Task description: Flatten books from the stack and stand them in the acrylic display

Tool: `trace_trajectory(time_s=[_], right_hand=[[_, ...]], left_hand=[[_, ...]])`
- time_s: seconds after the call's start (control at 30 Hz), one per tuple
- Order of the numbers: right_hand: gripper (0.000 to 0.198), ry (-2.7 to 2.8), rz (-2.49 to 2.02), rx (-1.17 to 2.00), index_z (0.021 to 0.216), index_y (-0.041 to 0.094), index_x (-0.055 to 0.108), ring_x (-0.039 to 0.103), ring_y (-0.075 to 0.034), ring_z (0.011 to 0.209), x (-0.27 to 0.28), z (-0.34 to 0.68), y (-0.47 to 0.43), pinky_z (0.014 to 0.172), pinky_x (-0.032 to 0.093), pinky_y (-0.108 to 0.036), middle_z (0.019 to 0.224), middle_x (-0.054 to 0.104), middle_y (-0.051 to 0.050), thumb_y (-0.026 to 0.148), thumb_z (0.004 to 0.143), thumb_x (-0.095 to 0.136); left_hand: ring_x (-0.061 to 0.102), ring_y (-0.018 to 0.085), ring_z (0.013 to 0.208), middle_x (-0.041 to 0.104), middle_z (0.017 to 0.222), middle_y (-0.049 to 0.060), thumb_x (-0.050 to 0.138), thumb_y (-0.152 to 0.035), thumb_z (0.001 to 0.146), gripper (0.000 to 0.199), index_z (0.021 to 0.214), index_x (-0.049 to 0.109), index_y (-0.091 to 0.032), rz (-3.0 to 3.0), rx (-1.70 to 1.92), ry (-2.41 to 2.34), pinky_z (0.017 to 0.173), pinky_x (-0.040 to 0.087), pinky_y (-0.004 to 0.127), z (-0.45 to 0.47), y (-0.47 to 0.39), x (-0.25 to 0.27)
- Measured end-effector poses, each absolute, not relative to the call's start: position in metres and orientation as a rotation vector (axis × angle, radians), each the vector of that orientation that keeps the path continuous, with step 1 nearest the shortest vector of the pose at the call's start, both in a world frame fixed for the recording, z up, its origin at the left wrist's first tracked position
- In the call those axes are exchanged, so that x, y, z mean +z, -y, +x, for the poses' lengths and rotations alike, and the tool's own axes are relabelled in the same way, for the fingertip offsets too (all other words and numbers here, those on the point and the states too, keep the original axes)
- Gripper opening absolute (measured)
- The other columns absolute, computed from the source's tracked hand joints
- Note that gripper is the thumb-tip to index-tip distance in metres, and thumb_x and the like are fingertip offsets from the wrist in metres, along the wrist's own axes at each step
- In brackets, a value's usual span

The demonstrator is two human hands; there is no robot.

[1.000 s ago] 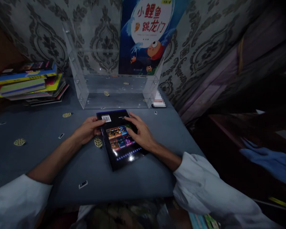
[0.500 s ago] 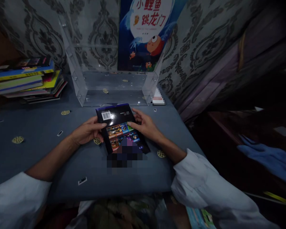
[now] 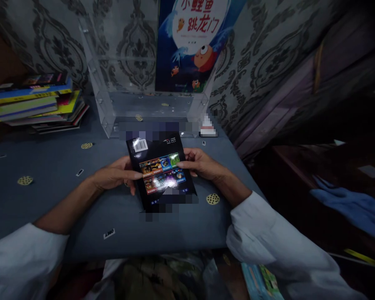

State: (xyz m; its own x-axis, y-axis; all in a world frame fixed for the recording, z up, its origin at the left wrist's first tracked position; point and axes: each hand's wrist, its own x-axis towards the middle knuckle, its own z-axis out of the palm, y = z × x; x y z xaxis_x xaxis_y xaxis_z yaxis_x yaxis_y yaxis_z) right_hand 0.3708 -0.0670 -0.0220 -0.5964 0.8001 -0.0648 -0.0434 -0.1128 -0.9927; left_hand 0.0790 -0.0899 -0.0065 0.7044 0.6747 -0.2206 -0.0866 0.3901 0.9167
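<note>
A black book (image 3: 161,166) with a barcode and rows of small colourful pictures on its upturned cover is held between my two hands over the table. My left hand (image 3: 117,174) grips its left edge, thumb on the cover and fingers beneath. On the opposite edge, my right hand (image 3: 201,163) pinches the book with the thumb on top, the other fingers partly hidden behind it. Blurred blocks cover parts of the book's top and bottom edges. Just beyond it stands a clear acrylic rack (image 3: 108,118), with a blue fish picture book (image 3: 190,62) upright in its upper right part.
A stack of books (image 3: 34,102) lies at the left back of the blue-grey tablecloth (image 3: 81,208). A small pixelated object (image 3: 208,126) is by the rack's right corner. Blue cloth (image 3: 346,208) and colourful books (image 3: 261,281) are lower down, right of the table edge.
The book has turned slightly and its cover has tilted more toward me. My right hand has shifted a little right and lower along the edge; my left hand keeps its grip.
</note>
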Motion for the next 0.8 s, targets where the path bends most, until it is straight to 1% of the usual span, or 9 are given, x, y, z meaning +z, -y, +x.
trace_trajectory(time_s=[0.1,0.17,0.33,0.4,0.47,0.57,0.67,0.73,0.8], right_hand=[[0.032,1.512,-0.853,1.674,0.096,0.019,0.071,0.043,-0.004,0.045,-0.022,0.370,0.066,0.034,0.030,-0.014,0.073,0.066,0.004,0.037,0.073,0.084],[0.033,1.486,-0.829,1.604,0.094,0.019,0.070,0.042,-0.004,0.045,-0.022,0.368,0.065,0.034,0.030,-0.014,0.072,0.065,0.004,0.038,0.072,0.085],[0.034,1.526,-0.813,1.385,0.096,0.021,0.071,0.043,-0.006,0.046,-0.017,0.362,0.066,0.036,0.033,-0.017,0.070,0.064,0.004,0.044,0.075,0.084],[0.031,1.562,-0.817,1.265,0.096,0.023,0.072,0.048,-0.008,0.050,-0.013,0.360,0.069,0.040,0.039,-0.019,0.072,0.066,0.003,0.045,0.078,0.082],[0.025,1.595,-0.812,1.128,0.094,0.024,0.072,0.055,-0.011,0.056,-0.010,0.359,0.072,0.049,0.047,-0.023,0.073,0.067,0.002,0.045,0.081,0.080],[0.021,1.649,-0.843,0.914,0.091,0.025,0.074,0.064,-0.016,0.066,-0.010,0.361,0.075,0.065,0.056,-0.031,0.075,0.070,0.001,0.044,0.084,0.077],[0.024,1.760,-0.842,0.739,0.100,0.024,0.076,0.072,-0.021,0.085,-0.015,0.364,0.077,0.082,0.059,-0.038,0.092,0.076,-0.003,0.045,0.091,0.070],[0.029,1.866,-0.767,0.657,0.112,0.025,0.075,0.072,-0.024,0.102,-0.020,0.365,0.078,0.094,0.057,-0.043,0.108,0.077,-0.006,0.046,0.096,0.063],[0.033,1.963,-0.690,0.582,0.123,0.026,0.071,0.068,-0.025,0.114,-0.026,0.366,0.078,0.102,0.054,-0.045,0.122,0.073,-0.008,0.045,0.098,0.059]], left_hand=[[0.071,0.016,0.075,0.070,0.106,0.009,0.082,-0.022,0.077,0.048,0.119,0.059,-0.016,1.129,0.432,-0.620,0.053,0.060,0.021,0.082,0.092,-0.010],[0.071,0.017,0.076,0.070,0.108,0.009,0.080,-0.023,0.079,0.051,0.124,0.057,-0.017,1.156,0.441,-0.628,0.054,0.061,0.022,0.083,0.092,-0.011],[0.069,0.014,0.068,0.068,0.110,0.008,0.075,-0.028,0.085,0.049,0.128,0.055,-0.019,1.308,0.579,-0.729,0.051,0.058,0.022,0.083,0.090,-0.006],[0.067,0.013,0.066,0.067,0.114,0.008,0.072,-0.032,0.087,0.047,0.129,0.056,-0.019,1.414,0.640,-0.767,0.050,0.057,0.023,0.083,0.091,-0.004],[0.067,0.014,0.071,0.066,0.118,0.009,0.069,-0.035,0.088,0.044,0.128,0.058,-0.018,1.523,0.709,-0.811,0.052,0.057,0.024,0.084,0.091,-0.003],[0.068,0.018,0.082,0.068,0.116,0.008,0.064,-0.039,0.091,0.036,0.119,0.063,-0.017,1.669,0.804,-0.892,0.064,0.061,0.028,0.086,0.092,-0.004],[0.069,0.023,0.096,0.070,0.113,0.008,0.057,-0.041,0.096,0.033,0.116,0.066,-0.018,1.836,0.865,-0.933,0.084,0.061,0.037,0.085,0.090,-0.007],[0.065,0.028,0.116,0.069,0.124,0.010,0.055,-0.041,0.097,0.035,0.124,0.065,-0.020,1.972,0.883,-0.911,0.101,0.053,0.044,0.082,0.086,-0.010],[0.053,0.031,0.135,0.062,0.139,0.011,0.053,-0.039,0.098,0.039,0.132,0.061,-0.022,2.105,0.884,-0.884,0.115,0.041,0.049,0.077,0.082,-0.015]])
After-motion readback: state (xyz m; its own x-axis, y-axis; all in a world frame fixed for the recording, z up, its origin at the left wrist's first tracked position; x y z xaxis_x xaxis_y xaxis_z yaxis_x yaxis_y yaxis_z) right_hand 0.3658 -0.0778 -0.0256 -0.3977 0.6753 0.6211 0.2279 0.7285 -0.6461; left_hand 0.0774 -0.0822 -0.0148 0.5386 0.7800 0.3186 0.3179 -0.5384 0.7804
